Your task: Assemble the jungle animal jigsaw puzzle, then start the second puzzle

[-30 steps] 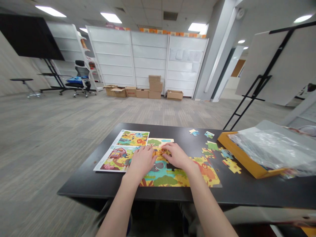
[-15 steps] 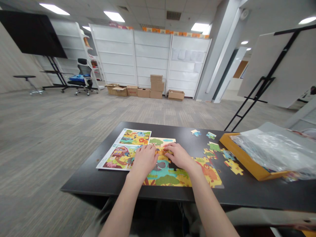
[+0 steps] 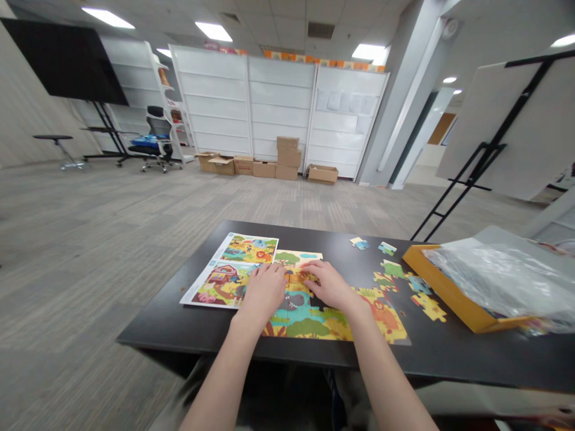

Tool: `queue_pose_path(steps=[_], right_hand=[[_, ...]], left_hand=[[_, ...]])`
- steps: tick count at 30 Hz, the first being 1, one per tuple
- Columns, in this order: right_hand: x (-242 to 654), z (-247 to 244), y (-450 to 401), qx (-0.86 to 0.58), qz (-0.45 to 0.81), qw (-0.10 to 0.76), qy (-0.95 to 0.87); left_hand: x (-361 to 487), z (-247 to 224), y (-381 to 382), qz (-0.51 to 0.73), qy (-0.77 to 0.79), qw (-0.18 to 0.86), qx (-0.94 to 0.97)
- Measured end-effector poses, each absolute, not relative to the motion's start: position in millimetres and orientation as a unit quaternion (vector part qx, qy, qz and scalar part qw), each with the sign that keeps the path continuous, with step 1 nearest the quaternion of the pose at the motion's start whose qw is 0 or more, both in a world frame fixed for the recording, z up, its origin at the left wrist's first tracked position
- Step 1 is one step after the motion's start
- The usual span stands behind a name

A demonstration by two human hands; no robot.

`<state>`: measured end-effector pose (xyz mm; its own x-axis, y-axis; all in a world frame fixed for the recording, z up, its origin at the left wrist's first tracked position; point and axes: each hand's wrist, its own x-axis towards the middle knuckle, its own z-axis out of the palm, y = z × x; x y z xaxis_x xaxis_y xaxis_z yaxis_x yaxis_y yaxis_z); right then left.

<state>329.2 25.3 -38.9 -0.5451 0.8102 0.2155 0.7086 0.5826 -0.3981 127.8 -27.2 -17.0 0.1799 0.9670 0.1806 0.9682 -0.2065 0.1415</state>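
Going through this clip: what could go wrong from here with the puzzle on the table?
The left hand and right hand rest on the jigsaw puzzle, which lies close to the table's front edge, so a slip might shift joined pieces or push some off. The loose yellow piece lies beside the orange tray, where the plastic bag might cover or sweep pieces.

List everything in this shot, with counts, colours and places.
table: one, black, before the person
picture sheet: one, colourful, table left
jigsaw puzzle: one, multicoloured, partly assembled, table centre
loose puzzle pieces: several, multicoloured, right of puzzle
box: one, orange-yellow, table right
plastic bag: one, clear, on box
cardboard boxes: several, brown, far floor
office chair: one, black and white, far left
left hand: one, bare, on puzzle
right hand: one, bare, on puzzle
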Motion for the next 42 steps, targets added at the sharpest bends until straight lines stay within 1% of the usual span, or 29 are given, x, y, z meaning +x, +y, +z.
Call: queue_pose_path(steps=[12,22,27,30,34,42], right_hand=[[328.0,-37.7,25.3,-0.435,0.132,0.189,-0.87],[323.8,-36.0,24.7,-0.466,0.13,0.188,-0.855],[323.7,-30.6,24.1,-0.453,0.133,0.167,-0.865],[325.6,-29.5,22.1,-0.435,0.126,0.168,-0.876],[326.8,-26.3,16.6,-0.449,0.111,0.178,-0.869],[323.6,-14.2,5.2,-0.446,0.089,0.133,-0.881]], left_hand=[[126.2,-15.4,-29.2,-0.135,-0.585,-0.023,-0.799],[127.9,-12.9,-29.6,-0.105,-0.573,-0.018,-0.813],[128.1,-8.6,-32.0,-0.092,-0.576,-0.016,-0.812],[127.5,-9.2,-32.5,-0.104,-0.573,-0.019,-0.813],[126.0,-15.1,-32.1,-0.125,-0.556,-0.02,-0.822],[124.4,-17.4,-30.7,-0.113,-0.563,-0.013,-0.819]])
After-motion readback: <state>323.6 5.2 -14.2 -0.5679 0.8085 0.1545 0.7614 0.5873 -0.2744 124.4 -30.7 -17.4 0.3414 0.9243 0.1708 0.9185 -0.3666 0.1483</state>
